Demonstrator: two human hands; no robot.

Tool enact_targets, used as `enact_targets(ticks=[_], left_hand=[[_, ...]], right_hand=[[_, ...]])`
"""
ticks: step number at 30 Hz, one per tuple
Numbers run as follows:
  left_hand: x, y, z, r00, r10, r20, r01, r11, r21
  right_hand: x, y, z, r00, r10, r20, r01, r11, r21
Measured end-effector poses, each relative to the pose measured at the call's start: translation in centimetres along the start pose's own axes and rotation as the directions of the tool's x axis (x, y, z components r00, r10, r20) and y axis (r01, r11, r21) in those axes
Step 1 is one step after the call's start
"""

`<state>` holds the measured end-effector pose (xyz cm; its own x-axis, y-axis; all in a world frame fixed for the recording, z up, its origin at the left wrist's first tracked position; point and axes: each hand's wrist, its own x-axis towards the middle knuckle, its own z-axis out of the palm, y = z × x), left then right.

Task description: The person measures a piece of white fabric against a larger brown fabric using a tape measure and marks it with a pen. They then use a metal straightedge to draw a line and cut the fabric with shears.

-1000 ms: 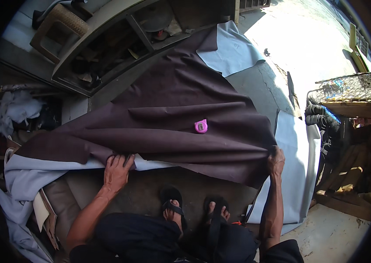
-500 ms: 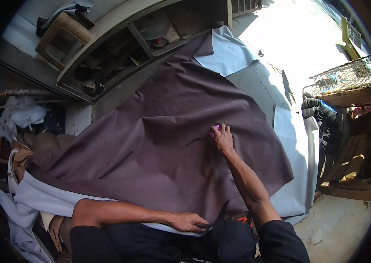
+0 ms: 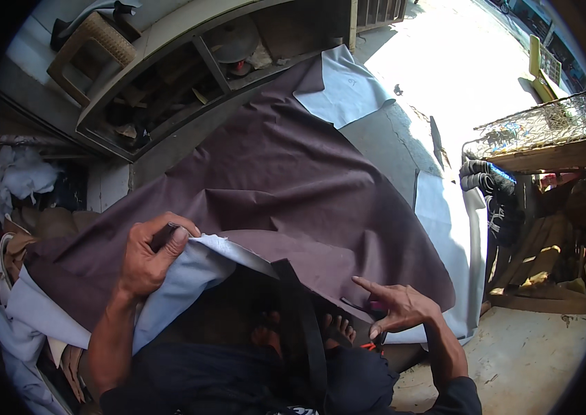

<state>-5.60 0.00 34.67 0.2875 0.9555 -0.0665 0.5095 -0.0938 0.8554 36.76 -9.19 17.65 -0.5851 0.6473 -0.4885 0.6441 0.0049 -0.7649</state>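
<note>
A large dark brown sheet (image 3: 272, 173), like upholstery vinyl with a pale underside, spreads in front of me. My left hand (image 3: 149, 257) is closed around its lifted near edge, pinching it between thumb and fingers, so the whitish backing (image 3: 192, 283) shows. At the sheet's near right edge is my right hand (image 3: 403, 308), index finger and thumb stretched out. A small pink-purple thing (image 3: 377, 304) sits within that hand, mostly covered by it; its kind cannot be made out. A dark strap-like band (image 3: 303, 318) hangs between my legs and the sheet.
Behind the sheet stands a low open cabinet (image 3: 210, 69), with a woven-pattern plastic stool (image 3: 89, 52) beyond it. Light sheets (image 3: 445, 228) lie on the right. A wire-mesh rack (image 3: 542, 131) stands farther right. White stuffing (image 3: 23, 176) is heaped at left. My bare feet (image 3: 338, 330) show below.
My left hand has moved up and left, lifting the sheet's near edge and uncovering my feet. The right hand has drawn back from the middle of the sheet toward its near right edge.
</note>
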Motion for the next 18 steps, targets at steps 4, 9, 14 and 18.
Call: enact_targets(ticks=[4, 9, 14, 18], left_hand=[[-0.9, 3.8, -2.8, 0.947, 0.250, -0.202, -0.210, 0.957, 0.201], [-3.9, 7.1, -6.4, 0.828, -0.524, 0.199, 0.139, 0.536, 0.833], [-8.9, -2.4, -10.9, 0.733, -0.672, 0.105, 0.144, 0.304, 0.942], [-5.2, 1.5, -12.1, 0.882, -0.470, 0.042, 0.280, 0.594, 0.754]], right_hand=[[3.1, 4.6, 9.7, 0.866, -0.057, -0.497, -0.213, 0.857, -0.470], [0.6, 8.7, 4.4, 0.649, 0.067, -0.758, -0.356, 0.907, -0.224], [-1.7, 4.0, -12.3, 0.151, -0.172, -0.974, -0.417, 0.882, -0.220], [-8.5, 1.5, -22.0, -0.135, -0.279, -0.951, -0.612, 0.778, -0.141]])
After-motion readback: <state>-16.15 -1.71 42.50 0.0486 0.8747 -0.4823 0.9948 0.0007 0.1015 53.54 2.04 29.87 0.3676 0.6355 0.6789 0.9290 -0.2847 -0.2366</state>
